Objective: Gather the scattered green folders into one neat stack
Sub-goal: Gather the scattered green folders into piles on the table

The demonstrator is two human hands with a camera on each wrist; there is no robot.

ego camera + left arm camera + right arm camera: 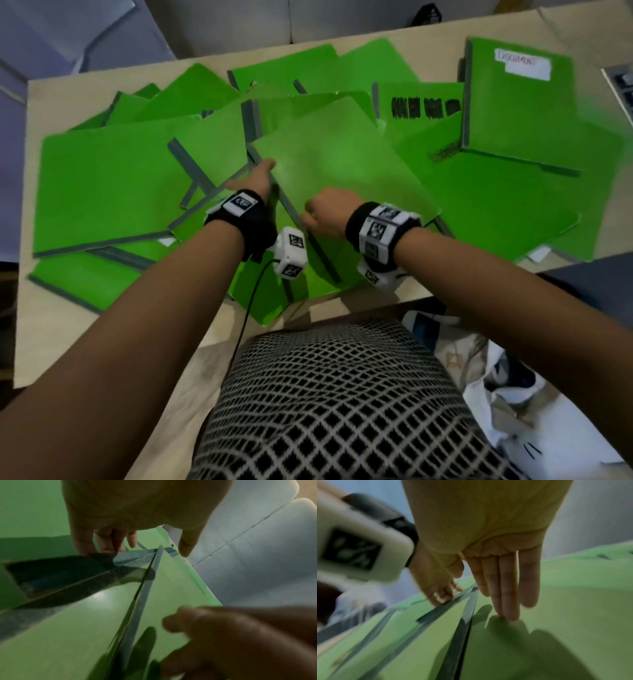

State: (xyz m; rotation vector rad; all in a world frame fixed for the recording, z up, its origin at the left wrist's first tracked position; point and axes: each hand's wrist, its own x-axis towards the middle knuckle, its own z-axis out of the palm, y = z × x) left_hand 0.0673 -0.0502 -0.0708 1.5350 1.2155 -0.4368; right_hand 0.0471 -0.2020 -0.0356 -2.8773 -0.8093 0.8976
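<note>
Your right hand (488, 536) lays straight fingers (508, 588) flat on the top folder (342, 171). Your left hand (255, 180) reaches along its grey spine, fingers loose, holding nothing. Green folders (102, 185) lie scattered over the table (30, 102). They look thin, stiff and slippery, so grab the spine.

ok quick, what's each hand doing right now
left hand: open, fingers at the top folder's grey spine edge
right hand: open, straight fingertips touching that folder

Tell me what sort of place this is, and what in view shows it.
Probably an office or a home work area; I can't tell which. A light wooden table is covered with scattered green folders, one bearing a handwritten white label. Grey cushioned seating, possibly a sofa, stands behind it.
</note>
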